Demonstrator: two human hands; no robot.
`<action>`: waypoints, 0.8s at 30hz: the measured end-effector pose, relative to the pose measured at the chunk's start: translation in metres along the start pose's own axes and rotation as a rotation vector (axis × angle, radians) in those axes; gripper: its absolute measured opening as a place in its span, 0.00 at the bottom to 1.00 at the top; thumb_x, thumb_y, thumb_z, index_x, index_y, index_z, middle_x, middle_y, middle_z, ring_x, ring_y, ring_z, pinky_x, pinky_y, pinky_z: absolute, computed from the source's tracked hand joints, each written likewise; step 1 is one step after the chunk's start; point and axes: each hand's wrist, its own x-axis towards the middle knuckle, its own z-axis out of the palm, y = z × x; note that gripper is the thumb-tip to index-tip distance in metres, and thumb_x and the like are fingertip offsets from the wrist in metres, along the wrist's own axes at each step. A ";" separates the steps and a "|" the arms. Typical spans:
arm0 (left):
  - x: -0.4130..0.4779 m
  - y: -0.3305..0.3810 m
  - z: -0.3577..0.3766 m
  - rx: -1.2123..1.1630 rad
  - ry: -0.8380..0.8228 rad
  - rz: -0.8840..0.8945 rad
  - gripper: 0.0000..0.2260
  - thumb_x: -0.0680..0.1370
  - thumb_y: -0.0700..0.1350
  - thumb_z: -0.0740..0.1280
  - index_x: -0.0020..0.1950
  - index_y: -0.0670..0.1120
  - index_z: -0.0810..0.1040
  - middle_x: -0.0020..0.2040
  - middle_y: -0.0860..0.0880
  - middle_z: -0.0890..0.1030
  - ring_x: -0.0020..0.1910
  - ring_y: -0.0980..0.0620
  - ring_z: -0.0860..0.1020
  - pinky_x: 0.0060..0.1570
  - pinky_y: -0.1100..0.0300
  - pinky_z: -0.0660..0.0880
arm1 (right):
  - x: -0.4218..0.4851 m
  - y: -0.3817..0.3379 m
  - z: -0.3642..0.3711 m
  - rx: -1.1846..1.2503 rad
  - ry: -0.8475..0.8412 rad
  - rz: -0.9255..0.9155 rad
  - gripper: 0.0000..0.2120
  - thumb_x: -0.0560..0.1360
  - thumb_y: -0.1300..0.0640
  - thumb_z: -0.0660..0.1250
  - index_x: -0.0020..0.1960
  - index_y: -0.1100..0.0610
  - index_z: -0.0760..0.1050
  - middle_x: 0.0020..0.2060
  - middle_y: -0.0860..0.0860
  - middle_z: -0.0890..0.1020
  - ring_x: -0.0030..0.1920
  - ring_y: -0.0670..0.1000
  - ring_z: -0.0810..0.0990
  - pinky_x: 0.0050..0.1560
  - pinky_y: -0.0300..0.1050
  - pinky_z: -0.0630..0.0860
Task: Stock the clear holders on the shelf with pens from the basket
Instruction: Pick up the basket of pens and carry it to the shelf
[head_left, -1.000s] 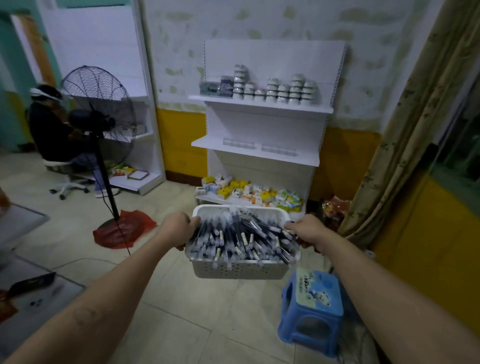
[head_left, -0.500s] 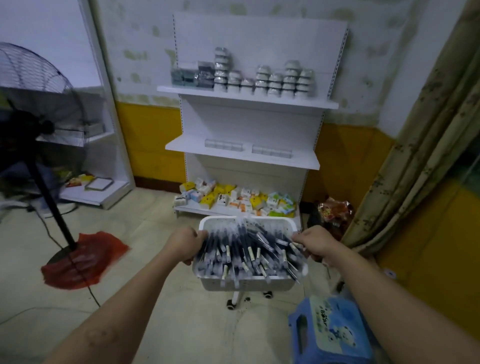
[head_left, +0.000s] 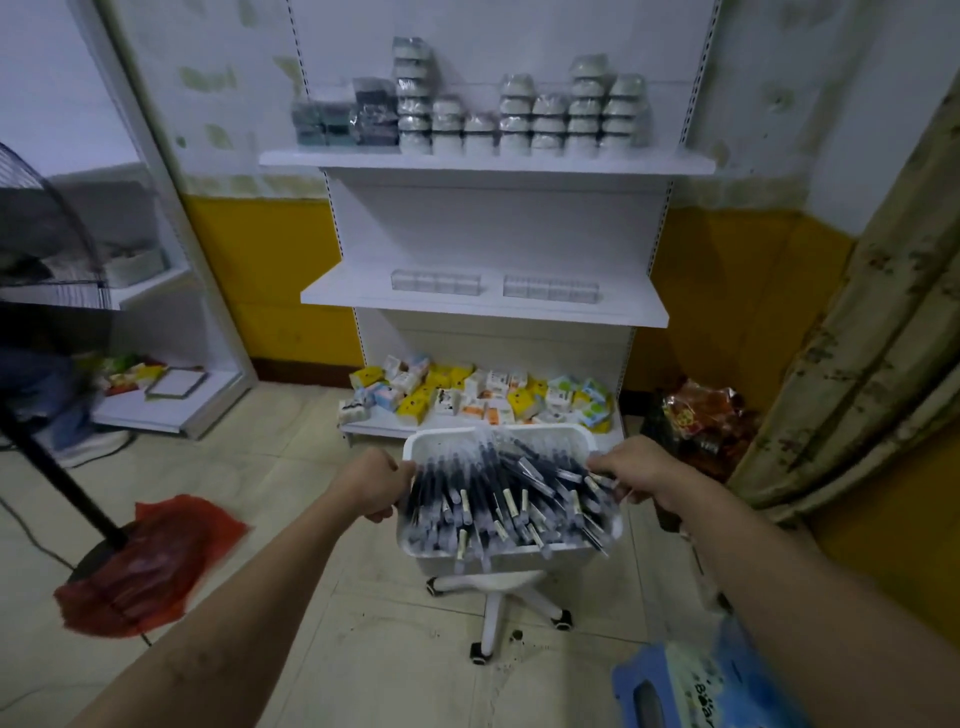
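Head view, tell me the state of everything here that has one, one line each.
basket: held up, full of pens.
pens: piled loose in basket.
left clear holder: middle shelf, looks empty.
right clear holder: middle shelf, looks empty.
left hand: grips basket's left rim.
right hand: grips basket's right rim.

Wheeled chair base (head_left: 500, 596), stool (head_left: 691, 686) crowd floor (head_left: 311, 467) before shelf (head_left: 467, 307)

White shelf (head_left: 634, 306): middle board carries 2 clear holders (head_left: 435, 282) side by side; top board, stacked white containers (head_left: 519, 124).
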 end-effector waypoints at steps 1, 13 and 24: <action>0.018 0.008 0.002 0.002 0.004 -0.009 0.24 0.81 0.53 0.59 0.33 0.39 0.78 0.25 0.46 0.77 0.22 0.50 0.74 0.23 0.64 0.72 | 0.021 -0.003 -0.004 0.010 -0.014 -0.006 0.13 0.75 0.54 0.69 0.35 0.58 0.73 0.29 0.54 0.75 0.24 0.50 0.74 0.25 0.36 0.65; 0.187 0.101 -0.013 0.012 0.076 -0.021 0.25 0.81 0.54 0.59 0.35 0.36 0.78 0.27 0.42 0.77 0.22 0.48 0.73 0.24 0.64 0.70 | 0.204 -0.071 -0.065 0.059 -0.045 -0.026 0.16 0.77 0.55 0.68 0.34 0.60 0.69 0.28 0.55 0.72 0.25 0.52 0.71 0.27 0.40 0.68; 0.348 0.125 -0.039 0.020 0.038 0.125 0.23 0.80 0.55 0.61 0.31 0.40 0.75 0.23 0.45 0.75 0.20 0.49 0.73 0.24 0.63 0.71 | 0.317 -0.124 -0.068 0.057 0.028 0.021 0.12 0.77 0.55 0.68 0.39 0.60 0.71 0.29 0.56 0.73 0.24 0.52 0.71 0.25 0.38 0.68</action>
